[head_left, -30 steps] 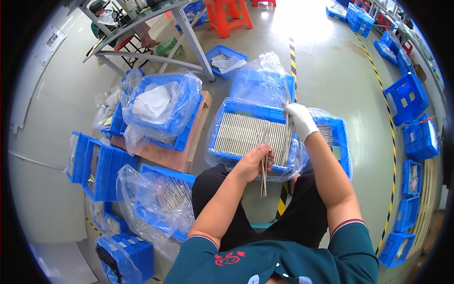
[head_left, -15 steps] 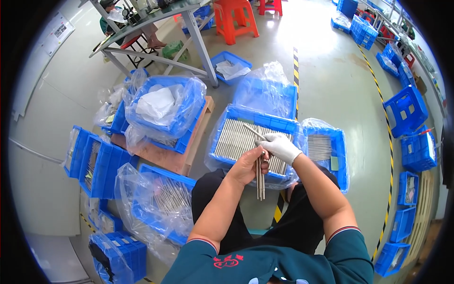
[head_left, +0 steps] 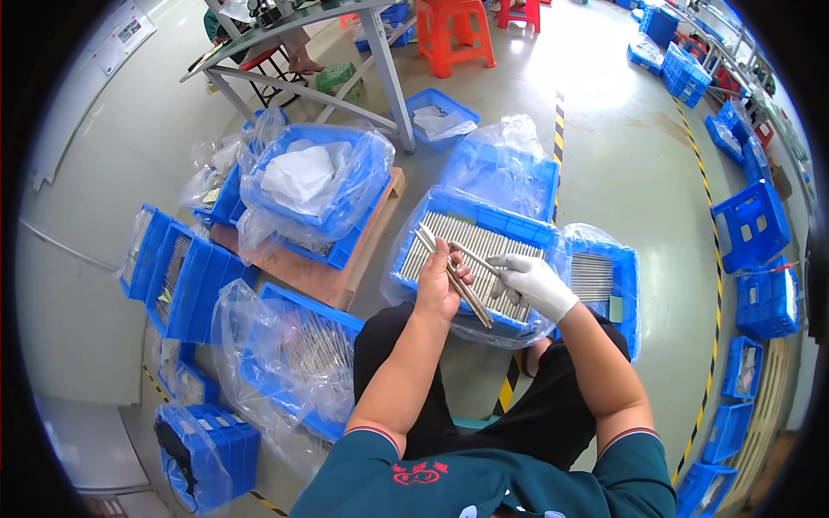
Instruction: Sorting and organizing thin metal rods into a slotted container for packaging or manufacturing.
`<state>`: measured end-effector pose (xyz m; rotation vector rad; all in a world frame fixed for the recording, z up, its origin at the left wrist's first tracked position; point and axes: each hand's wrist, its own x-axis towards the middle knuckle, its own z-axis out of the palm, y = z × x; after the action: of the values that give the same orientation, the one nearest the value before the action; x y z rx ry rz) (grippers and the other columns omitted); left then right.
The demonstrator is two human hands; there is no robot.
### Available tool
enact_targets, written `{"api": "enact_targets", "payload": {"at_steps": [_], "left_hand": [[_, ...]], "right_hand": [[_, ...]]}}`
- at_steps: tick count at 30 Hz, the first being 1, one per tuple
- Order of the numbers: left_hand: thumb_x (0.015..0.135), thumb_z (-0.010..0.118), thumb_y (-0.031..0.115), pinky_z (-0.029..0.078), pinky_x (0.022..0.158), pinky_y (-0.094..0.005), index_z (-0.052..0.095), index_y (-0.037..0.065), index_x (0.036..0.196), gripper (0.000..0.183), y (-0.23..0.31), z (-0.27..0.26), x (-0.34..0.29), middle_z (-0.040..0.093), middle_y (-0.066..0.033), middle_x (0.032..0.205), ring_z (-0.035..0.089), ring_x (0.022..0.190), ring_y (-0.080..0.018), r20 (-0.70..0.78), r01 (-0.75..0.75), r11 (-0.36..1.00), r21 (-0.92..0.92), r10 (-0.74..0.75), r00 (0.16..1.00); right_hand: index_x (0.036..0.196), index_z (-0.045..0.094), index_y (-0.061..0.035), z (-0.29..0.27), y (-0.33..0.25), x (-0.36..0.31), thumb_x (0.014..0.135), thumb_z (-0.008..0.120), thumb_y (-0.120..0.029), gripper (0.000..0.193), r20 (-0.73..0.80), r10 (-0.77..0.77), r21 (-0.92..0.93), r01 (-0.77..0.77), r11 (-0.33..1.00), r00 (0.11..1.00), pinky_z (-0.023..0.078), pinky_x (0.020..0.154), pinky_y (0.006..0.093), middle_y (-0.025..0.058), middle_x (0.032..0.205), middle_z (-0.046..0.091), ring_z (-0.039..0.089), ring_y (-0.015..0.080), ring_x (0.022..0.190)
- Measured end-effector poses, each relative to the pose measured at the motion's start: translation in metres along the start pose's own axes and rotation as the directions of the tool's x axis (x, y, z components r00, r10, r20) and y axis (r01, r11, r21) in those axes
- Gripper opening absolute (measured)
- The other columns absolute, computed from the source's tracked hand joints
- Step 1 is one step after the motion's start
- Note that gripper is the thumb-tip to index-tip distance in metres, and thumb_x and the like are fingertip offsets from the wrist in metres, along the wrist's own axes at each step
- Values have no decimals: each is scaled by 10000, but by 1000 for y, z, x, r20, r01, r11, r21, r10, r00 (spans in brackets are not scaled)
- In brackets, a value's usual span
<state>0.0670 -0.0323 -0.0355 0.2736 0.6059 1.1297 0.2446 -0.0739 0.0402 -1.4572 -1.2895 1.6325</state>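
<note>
My bare left hand [head_left: 439, 285] is closed around a small bundle of thin metal rods [head_left: 475, 304], which slants from upper left to lower right. Just right of it, my white-gloved right hand [head_left: 540, 285] pinches a single metal rod [head_left: 473, 256] by its near end. The far end of that rod points up and left, close to the fingers of my left hand. Both hands are above a plastic-lined blue crate [head_left: 508, 218] in front of me. Many similar rods [head_left: 496, 237] lie side by side in it, partly hidden by my hands.
At right stands a blue crate [head_left: 629, 289] of rods; another plastic-draped crate [head_left: 259, 375] is by my left knee. Stacked crates [head_left: 367, 186] rest on a wooden pallet [head_left: 380, 226]. Beyond are a table leg [head_left: 390, 86], a red stool [head_left: 453, 39] and striped floor tape [head_left: 557, 142].
The bundle in my left hand has swung from nearly upright to slanted, and that hand has turned more upright. My right hand has moved right and slightly down, apart from the bundle, holding its rod.
</note>
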Motion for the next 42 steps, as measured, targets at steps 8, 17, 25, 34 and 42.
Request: {"api": "enact_targets", "payload": {"at_steps": [8,17,25,34,42], "left_hand": [[876,596,405,390,536,-260,560,50,943,363,-6,4,-3,436,22,679,428,567,-91,-6,-16,997,71,17,1000],[924,553,325,395,482,-201,637,99,868,248,-19,14,-12,462,55,711,454,593,-34,-12,8,930,367,-4,1000],[934,514,382,390,506,-238,572,37,988,354,-5,7,-6,446,14,691,435,565,-84,-54,-48,967,249,63,997],[946,504,335,422,530,-236,590,86,1020,273,-27,18,-20,541,27,710,483,571,-74,128,30,964,264,-66,990],[927,540,299,347,488,-205,560,59,886,245,-16,13,-13,429,42,639,402,546,-44,84,4,814,580,-65,994]], "right_hand": [[1268,519,-40,11,10,8,848,464,-133,433,-78,-107,-184,92,979,991,471,583,273,88,742,638,569,131,590],[1362,372,-11,19,7,17,878,530,-171,534,-74,20,269,1,963,997,423,464,205,50,766,618,548,90,544],[759,605,17,14,17,13,841,532,-282,319,-73,-77,-123,68,990,994,397,509,295,60,603,540,519,128,540],[743,571,-37,35,27,25,890,544,-277,283,-205,44,423,48,905,978,351,436,240,15,590,507,462,94,469],[831,630,10,-5,7,35,873,522,-451,475,-254,-55,-266,-15,964,966,469,634,322,94,702,615,590,177,675]]}}
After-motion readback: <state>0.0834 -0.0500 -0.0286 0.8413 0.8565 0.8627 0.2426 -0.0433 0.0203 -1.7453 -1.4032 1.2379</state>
